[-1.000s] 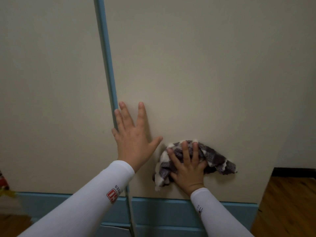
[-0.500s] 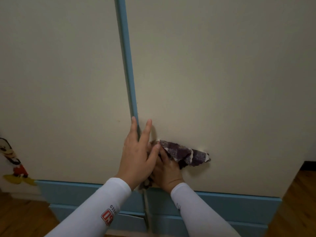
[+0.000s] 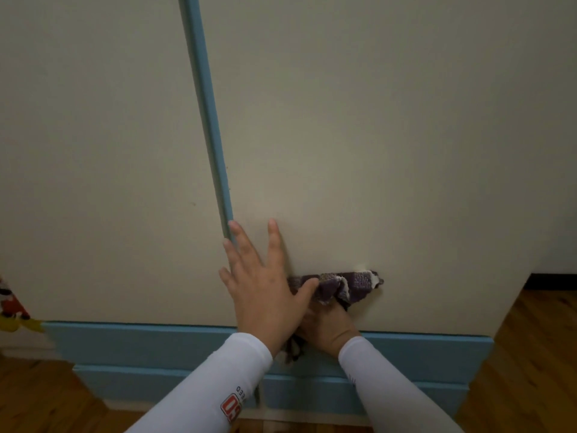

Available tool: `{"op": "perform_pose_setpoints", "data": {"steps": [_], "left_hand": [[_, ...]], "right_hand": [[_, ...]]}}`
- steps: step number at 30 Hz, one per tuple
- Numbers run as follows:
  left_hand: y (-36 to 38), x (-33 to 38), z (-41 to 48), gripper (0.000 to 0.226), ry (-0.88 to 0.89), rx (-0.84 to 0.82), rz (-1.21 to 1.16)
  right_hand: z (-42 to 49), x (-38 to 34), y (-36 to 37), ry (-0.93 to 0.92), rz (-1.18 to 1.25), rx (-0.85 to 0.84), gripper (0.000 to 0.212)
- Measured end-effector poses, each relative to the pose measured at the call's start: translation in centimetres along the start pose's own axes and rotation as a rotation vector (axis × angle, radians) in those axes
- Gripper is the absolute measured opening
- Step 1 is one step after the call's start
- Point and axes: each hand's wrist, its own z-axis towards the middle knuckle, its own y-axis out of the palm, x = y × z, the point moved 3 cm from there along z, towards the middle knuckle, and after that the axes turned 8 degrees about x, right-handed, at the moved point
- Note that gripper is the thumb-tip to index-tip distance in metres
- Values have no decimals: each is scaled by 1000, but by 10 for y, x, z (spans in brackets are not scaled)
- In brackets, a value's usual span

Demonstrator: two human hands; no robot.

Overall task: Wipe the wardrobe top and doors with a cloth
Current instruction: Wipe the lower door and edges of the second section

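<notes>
Two cream wardrobe doors fill the view, the right door (image 3: 390,151) and the left door (image 3: 93,151), split by a blue vertical strip (image 3: 206,114). My left hand (image 3: 262,282) lies flat on the right door's lower left corner, fingers spread, touching the strip. Just under and right of it my right hand (image 3: 327,323) presses a bunched purple-and-white checked cloth (image 3: 349,284) against the door. The left hand covers part of the right hand and part of the cloth; a bit of cloth hangs below the wrists.
A blue base band (image 3: 140,342) runs under the doors. Wooden floor (image 3: 530,354) lies to the right and lower left. A red and yellow cartoon sticker (image 3: 11,307) shows at the far left edge. Dark skirting (image 3: 552,281) sits at the right.
My right hand slid the cloth left along the door's bottom, from right of the left hand to beneath it, and the cloth bunched up. The view shifted right and down.
</notes>
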Motion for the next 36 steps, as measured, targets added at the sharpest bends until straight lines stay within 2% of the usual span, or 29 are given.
{"op": "perform_pose_setpoints", "data": {"steps": [3,6,10,12,14,23,28,30,31,33,34,36], "left_hand": [[8,20,-3,113,70,-4,45],[16,33,-1,111,52,-56,42],[23,47,0,117,31,-73,43],[25,49,0,120,22,-75,38],[27,50,0,119,31,-67,20],[29,52,-2,117,38,-26,9],[24,55,1,109,127,74,34],[23,55,2,107,142,89,50],[23,55,2,106,146,101,55],[23,55,2,105,153,125,67],[23,55,2,105,154,134,72],[23,56,2,105,146,151,72]], "right_hand": [[-27,32,-19,-2,-41,-65,56],[-50,61,-40,-14,-107,-184,58],[-76,86,-66,36,-142,-162,52],[-90,97,-76,76,-172,-172,56],[-106,109,-87,144,-189,-191,64],[-171,143,-119,509,-309,-316,55],[-177,149,-121,707,-319,-275,62],[-175,148,-121,733,-312,-242,59],[-174,147,-120,747,-328,-216,63],[-170,149,-119,786,-365,-222,98],[-166,150,-119,820,-375,-207,108],[-158,153,-121,876,-389,-170,114]]}}
